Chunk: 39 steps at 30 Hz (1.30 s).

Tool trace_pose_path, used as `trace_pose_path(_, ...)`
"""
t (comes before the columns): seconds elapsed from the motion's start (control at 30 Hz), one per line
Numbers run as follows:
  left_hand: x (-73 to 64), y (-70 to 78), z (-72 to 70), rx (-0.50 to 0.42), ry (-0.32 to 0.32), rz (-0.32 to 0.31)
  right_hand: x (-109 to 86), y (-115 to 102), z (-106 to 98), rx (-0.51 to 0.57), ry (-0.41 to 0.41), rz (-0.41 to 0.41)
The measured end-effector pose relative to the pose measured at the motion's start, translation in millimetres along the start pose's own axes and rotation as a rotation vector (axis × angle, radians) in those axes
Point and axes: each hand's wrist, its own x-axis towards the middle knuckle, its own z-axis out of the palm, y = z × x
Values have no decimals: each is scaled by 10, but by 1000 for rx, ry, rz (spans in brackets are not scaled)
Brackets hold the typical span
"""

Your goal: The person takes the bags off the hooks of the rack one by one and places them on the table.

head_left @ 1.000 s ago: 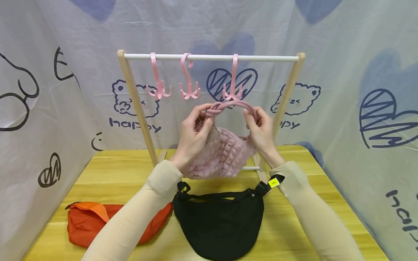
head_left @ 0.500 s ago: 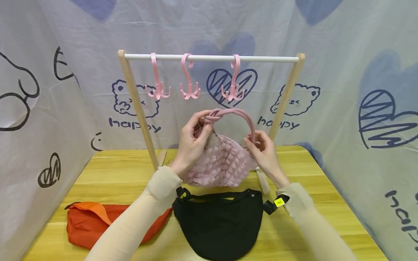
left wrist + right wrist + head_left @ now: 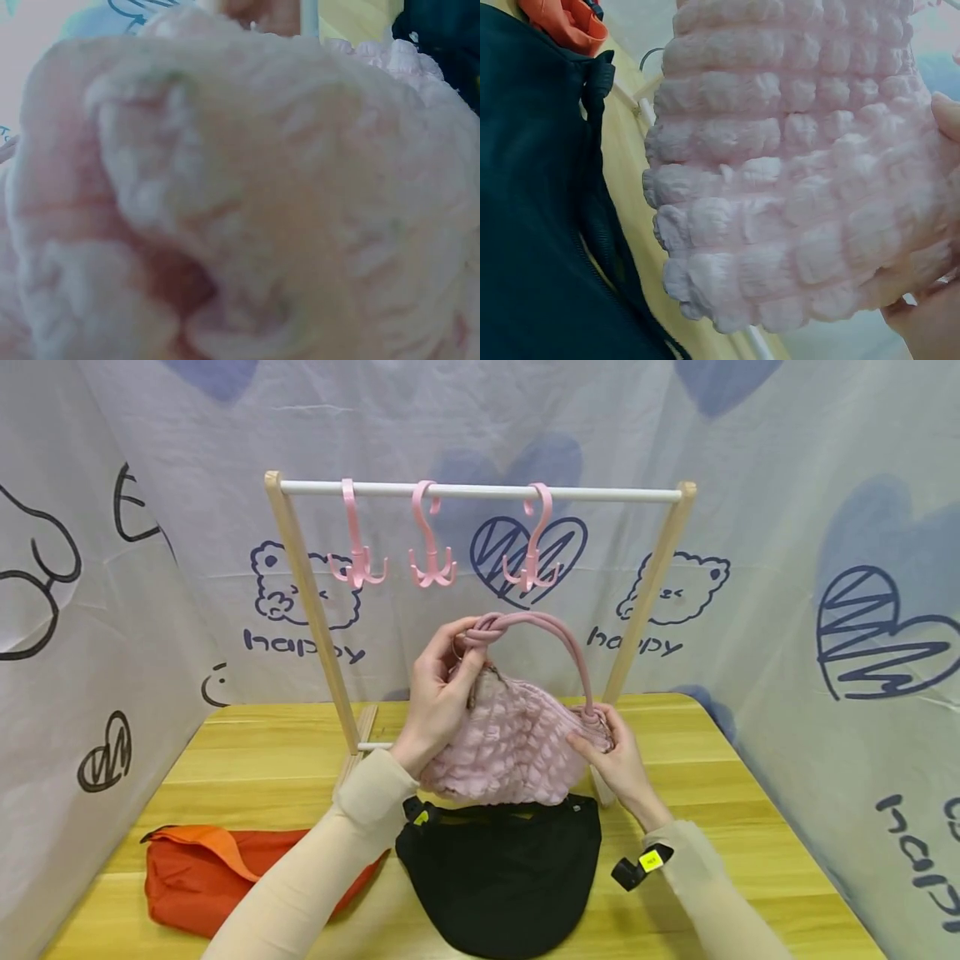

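A pink puffy handbag (image 3: 517, 739) is held up above the table between both hands. My left hand (image 3: 442, 681) grips its left end, where the knotted strap (image 3: 536, 620) meets the body. The right hand (image 3: 618, 760) pinches the bag's right end just below the strap's lower joint. The strap arches freely between the two hands. Quilted pink fabric (image 3: 780, 187) fills much of the right wrist view, with right fingertips at its edge. In the left wrist view the blurred bag fabric (image 3: 285, 172) covers nearly everything, and the left fingers are hidden.
Behind the bag stands a rack with a white rail (image 3: 480, 491) and wooden posts. Three pink hooks, including the right one (image 3: 532, 556), hang from it. A black bag (image 3: 498, 877) lies in front, and an orange-red bag (image 3: 195, 881) lies left on the wooden table (image 3: 720, 802).
The handbag has come down, away from the right hook. My right hand has slid down from the strap to the bag's right end, while the left hand keeps its grip.
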Motion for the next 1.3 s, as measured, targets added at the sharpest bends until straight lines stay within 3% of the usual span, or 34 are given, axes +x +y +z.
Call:
trace_pose_path(0.33,-26,-22,-1,-46,4,-42,-119,33,1,122,17,35)
trace_pose_path(0.5,-18,-53,-42,-67,18,-101,-143,-23,17,173,105,33)
trace_pose_path(0.67,-28,-88,-109,-34,-14,-198,-149,-114,20,222,189,41)
trace_pose_path(0.77,-56,-121,-169,46,-66,-270,-144,-164,11,273,220,45)
trace_pose_path(0.9,-116,-175,-264,156,-190,-356,-127,-210,-12,343,245,44)
trace_pose_path(1.03,-194,-238,-357,170,-339,-413,-119,-241,-59,362,240,54)
trace_pose_path(1.13,-262,-270,-401,188,-425,-435,-121,-274,-101,361,221,73)
trace_pose_path(1.3,-372,-318,-437,261,-499,-447,-128,-345,-157,341,170,121)
